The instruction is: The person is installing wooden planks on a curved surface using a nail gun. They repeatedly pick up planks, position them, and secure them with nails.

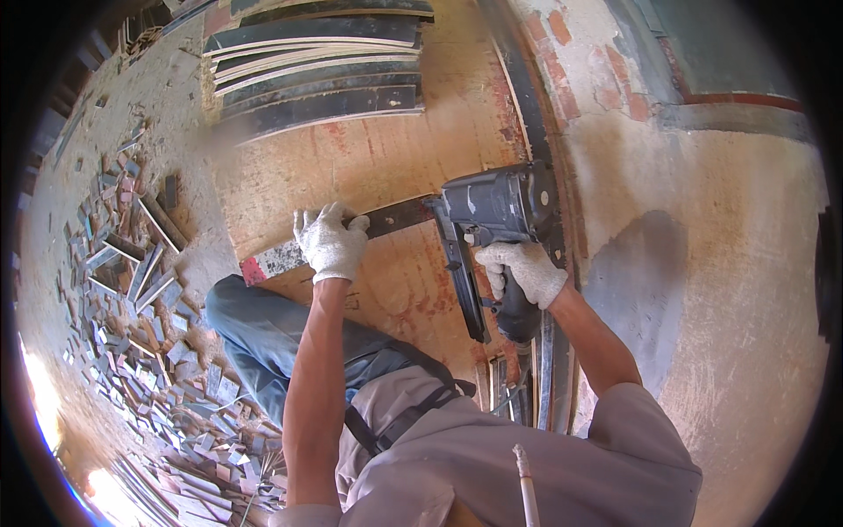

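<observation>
A narrow dark wooden strip [399, 217] lies across a tan wooden board [386, 167], its left end marked with white and red. My left hand [332, 249], in a pale knit glove, is closed over the strip near that end. My gloved right hand [524, 272] grips a black nail gun [496, 206] by the handle. The gun's nose is at the strip's right part, with its long magazine [464, 285] pointing back toward me. Whether the nose touches the wood I cannot tell.
Several dark strips [320, 98] are stacked on the board's far part. Many small wood offcuts [158, 342] litter the floor at left. A dark rail [520, 83] runs along the board's right edge, beside a worn wall [746, 228]. A cigarette-like white stick [527, 492] shows at the lower edge.
</observation>
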Tool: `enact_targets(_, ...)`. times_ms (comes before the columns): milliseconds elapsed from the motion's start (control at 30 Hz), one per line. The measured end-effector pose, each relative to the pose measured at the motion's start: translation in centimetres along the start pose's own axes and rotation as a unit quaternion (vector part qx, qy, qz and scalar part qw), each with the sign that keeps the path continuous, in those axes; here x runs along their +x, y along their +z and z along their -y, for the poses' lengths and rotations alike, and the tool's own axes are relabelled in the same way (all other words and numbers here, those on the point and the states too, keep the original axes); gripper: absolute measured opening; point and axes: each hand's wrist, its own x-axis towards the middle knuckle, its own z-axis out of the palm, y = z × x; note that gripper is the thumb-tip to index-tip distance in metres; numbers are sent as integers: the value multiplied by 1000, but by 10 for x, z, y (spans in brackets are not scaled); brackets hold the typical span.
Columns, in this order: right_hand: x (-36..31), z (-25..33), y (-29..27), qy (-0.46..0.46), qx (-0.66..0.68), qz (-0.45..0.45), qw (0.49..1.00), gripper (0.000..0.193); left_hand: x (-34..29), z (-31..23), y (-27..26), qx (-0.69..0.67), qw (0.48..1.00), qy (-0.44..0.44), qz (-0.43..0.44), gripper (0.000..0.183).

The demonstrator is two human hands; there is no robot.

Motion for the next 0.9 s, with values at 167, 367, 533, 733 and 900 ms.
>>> enact_targets(167, -4, 7, 6, -14, -14, 1, 1000, 16, -1, 2, 0, -13, 1000, 1, 4, 17)
enact_targets(367, -5, 10, 6, -25, -3, 15, 1000, 32, 0, 3, 0, -5, 1000, 13, -7, 15)
enact_targets(533, -8, 12, 16, -19, 26, 20, 999, 23, 0, -2, -6, -11, 1000, 10, 3, 14)
enact_targets(733, 3, 4, 31, -2, 0, 56, 998, 11, -1, 2, -2, -17, 1000, 17, -4, 13)
enact_targets(900, 0, 2, 33, -19, 44, 65, 997, 18, -1, 3, -1, -20, 1000, 23, -6, 13)
